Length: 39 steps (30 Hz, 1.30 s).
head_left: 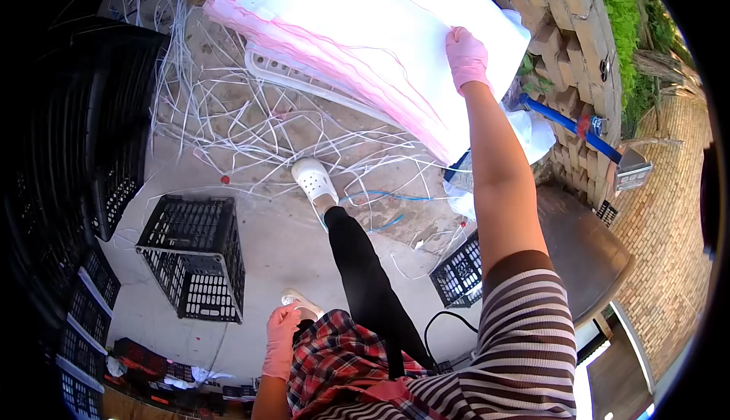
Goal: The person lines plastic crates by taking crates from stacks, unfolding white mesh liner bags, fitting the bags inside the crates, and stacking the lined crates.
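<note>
My right hand [466, 56], in a pink glove, is stretched out over a large stack of white sheets with pink edges [327, 24]. Its fingers are pinched together at the stack's right part, where a thin pink strand runs towards them; whether they grip the strand or a sheet is too small to tell. Beneath the stack, part of a white slotted plastic crate [262, 65] shows. My left hand [281, 336], also in a pink glove, is low beside the plaid cloth at my waist, its fingers curled together. Anything inside it is hidden.
White strapping strips [251, 108] lie tangled across the floor around my foot. A black crate [194, 256] stands at the left, another [460, 268] at the right. Stacked black crates [76, 116] line the left side. A blue-handled tool [566, 122] leans near the brick pile.
</note>
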Motion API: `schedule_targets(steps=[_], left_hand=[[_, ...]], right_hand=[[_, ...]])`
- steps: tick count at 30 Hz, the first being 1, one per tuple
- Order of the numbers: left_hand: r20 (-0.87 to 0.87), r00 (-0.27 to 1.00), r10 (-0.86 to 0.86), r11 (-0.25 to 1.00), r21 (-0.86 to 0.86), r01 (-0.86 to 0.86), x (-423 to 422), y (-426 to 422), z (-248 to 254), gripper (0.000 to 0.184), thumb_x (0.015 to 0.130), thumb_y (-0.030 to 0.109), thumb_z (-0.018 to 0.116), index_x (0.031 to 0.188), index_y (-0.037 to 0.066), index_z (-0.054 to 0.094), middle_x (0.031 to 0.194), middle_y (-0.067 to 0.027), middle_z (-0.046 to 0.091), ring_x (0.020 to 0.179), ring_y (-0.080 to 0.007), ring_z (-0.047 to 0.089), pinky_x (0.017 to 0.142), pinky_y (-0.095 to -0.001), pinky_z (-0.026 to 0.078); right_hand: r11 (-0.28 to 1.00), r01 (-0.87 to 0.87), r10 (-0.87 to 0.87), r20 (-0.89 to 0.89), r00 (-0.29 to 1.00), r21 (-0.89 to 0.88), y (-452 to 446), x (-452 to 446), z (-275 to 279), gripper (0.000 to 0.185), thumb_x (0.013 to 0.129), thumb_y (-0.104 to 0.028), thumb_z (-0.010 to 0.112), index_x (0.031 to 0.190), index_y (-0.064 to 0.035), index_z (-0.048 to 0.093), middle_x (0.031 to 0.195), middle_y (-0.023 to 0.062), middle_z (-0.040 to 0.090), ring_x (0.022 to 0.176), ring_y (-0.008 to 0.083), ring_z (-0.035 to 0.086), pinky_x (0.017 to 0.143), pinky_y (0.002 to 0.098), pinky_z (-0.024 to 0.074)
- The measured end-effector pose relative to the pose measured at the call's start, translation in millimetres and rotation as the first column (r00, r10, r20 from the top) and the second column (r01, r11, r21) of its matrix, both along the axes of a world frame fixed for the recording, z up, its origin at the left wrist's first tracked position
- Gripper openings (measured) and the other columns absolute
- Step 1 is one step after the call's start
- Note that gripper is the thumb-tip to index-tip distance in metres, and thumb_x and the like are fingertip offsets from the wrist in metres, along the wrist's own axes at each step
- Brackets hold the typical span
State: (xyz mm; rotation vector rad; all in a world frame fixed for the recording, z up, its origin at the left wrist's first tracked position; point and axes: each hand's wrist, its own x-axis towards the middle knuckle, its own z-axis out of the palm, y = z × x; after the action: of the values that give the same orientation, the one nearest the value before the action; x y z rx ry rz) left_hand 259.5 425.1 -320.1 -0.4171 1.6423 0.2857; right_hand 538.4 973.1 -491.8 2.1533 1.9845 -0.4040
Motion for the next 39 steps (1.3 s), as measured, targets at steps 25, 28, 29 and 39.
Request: schedule_targets(steps=[25, 28, 29, 39], left_hand=[[0.385, 0.871, 0.304, 0.520, 0.699, -0.491, -39, 111, 103, 0.031, 0.083, 0.010, 0.066, 0.111, 0.002, 0.058, 0.101, -0.0031, 0.062, 0.092, -0.0106, 0.057, 0.083, -0.0261, 0.045], [0.337, 0.806, 0.487, 0.322, 0.788, -0.525, -66, 49, 126, 0.013, 0.083, 0.007, 0.066, 0.094, 0.005, 0.060, 0.092, -0.0013, 0.062, 0.084, -0.0082, 0.057, 0.076, -0.0235, 0.046], [0.328, 0.786, 0.524, 0.300, 0.793, -0.531, -77, 29, 134, 0.013, 0.083, 0.007, 0.066, 0.094, 0.005, 0.060, 0.092, -0.0013, 0.062, 0.084, -0.0082, 0.057, 0.076, -0.0235, 0.046], [-0.501, 0.596, 0.627, 0.731, 0.642, -0.229, -153, -215, 167, 0.062, 0.069, 0.009, 0.078, 0.125, 0.009, 0.052, 0.111, -0.0116, 0.058, 0.094, -0.0210, 0.056, 0.081, -0.0294, 0.047]], right_hand=[[0.515, -0.385, -0.711, -0.632, 0.306, -0.766, -313, -181, 321, 0.009, 0.088, -0.004, 0.060, 0.097, -0.0040, 0.061, 0.089, -0.0025, 0.058, 0.085, 0.0067, 0.052, 0.074, 0.0221, 0.0439], [0.722, -0.679, 0.005, -0.980, 0.198, -0.134, -351, -228, 326, 0.012, 0.091, -0.004, 0.054, 0.102, -0.0039, 0.060, 0.101, 0.0009, 0.057, 0.095, 0.0088, 0.051, 0.079, 0.0240, 0.0453], [0.714, -0.610, -0.177, -0.931, 0.319, -0.345, -367, -242, 329, 0.015, 0.093, -0.006, 0.050, 0.106, -0.0044, 0.058, 0.106, 0.0027, 0.056, 0.097, 0.0108, 0.052, 0.081, 0.0258, 0.0457], [0.467, -0.864, 0.525, -0.726, 0.444, -0.190, -545, -420, 358, 0.022, 0.094, -0.020, 0.052, 0.108, -0.0054, 0.058, 0.088, 0.0100, 0.064, 0.083, 0.0202, 0.062, 0.073, 0.0320, 0.0515]])
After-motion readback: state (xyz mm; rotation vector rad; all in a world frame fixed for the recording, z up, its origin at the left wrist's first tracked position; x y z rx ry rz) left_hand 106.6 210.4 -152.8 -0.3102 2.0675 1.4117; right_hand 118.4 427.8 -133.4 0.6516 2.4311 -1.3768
